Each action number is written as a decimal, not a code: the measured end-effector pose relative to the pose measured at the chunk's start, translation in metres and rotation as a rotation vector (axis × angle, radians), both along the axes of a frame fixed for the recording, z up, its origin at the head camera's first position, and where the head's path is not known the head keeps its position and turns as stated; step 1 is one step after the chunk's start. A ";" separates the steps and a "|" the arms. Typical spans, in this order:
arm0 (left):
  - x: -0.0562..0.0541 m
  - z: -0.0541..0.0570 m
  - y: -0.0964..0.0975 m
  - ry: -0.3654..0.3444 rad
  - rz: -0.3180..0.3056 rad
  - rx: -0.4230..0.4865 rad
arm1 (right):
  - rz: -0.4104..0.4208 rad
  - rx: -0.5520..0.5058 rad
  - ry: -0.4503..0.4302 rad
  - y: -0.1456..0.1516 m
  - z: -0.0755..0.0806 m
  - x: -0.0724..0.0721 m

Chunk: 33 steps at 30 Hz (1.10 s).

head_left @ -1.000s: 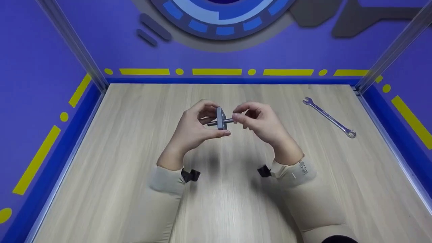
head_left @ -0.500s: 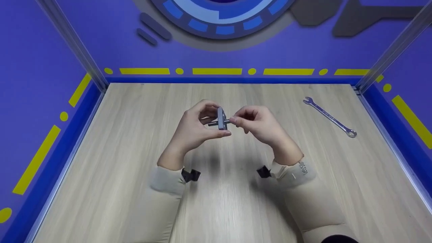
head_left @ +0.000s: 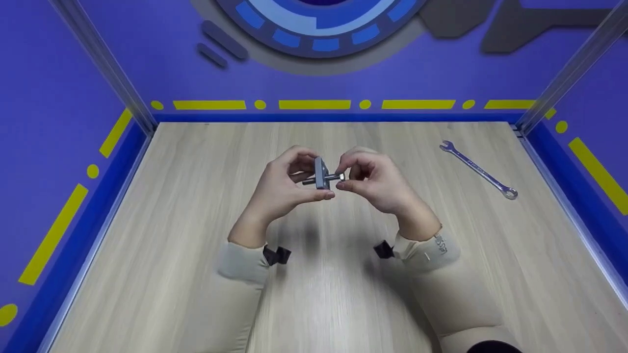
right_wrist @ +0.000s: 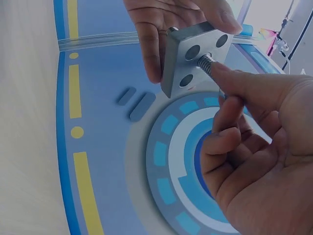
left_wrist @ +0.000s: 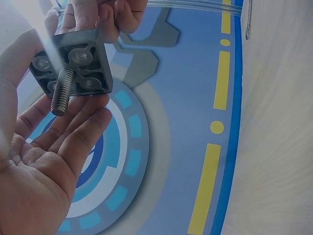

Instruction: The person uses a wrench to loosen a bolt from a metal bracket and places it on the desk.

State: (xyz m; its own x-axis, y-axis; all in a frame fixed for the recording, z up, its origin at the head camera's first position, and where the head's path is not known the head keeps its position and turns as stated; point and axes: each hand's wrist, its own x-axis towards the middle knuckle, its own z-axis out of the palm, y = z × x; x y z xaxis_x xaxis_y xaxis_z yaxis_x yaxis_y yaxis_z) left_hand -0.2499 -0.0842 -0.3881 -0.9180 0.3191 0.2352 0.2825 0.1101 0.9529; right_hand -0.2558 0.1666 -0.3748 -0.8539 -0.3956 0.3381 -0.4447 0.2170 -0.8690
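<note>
My left hand point(head_left: 280, 185) holds a small square metal plate point(head_left: 320, 172) by its edges, raised over the table. A long bolt point(head_left: 333, 177) runs through the middle of the plate. Its threaded end point(left_wrist: 62, 93) sticks out on the left-palm side, where the plate's face is ribbed and has recessed holes. Toward the right hand the plate's face point(right_wrist: 200, 43) is smooth, with round holes around the bolt. My right hand point(head_left: 380, 182) pinches at the bolt's head end with thumb and index finger; the thumb covers the head in the right wrist view.
A combination wrench point(head_left: 478, 169) lies at the right on the wooden table point(head_left: 186, 245). Blue-purple panels point(head_left: 147, 59) with yellow marks stand at the back and both sides, joined by metal corner posts.
The right thumb and index finger have shifted and parted slightly, so the bolt head now shows between them. The left hand and plate stay almost in place.
</note>
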 end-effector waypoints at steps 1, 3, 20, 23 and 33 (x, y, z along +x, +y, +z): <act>0.000 0.000 0.000 0.001 -0.001 0.001 | 0.004 -0.005 0.010 0.000 0.000 0.000; 0.000 0.000 0.000 0.003 -0.003 0.002 | 0.009 -0.015 0.014 0.000 0.000 0.000; 0.000 0.000 0.004 0.007 -0.003 -0.001 | -0.081 0.119 -0.270 0.000 -0.003 -0.006; 0.000 0.000 0.004 0.007 -0.004 0.000 | -0.072 0.129 -0.228 0.001 -0.001 -0.005; 0.000 -0.001 0.002 0.024 0.005 -0.025 | -0.055 0.102 -0.139 0.004 0.003 -0.001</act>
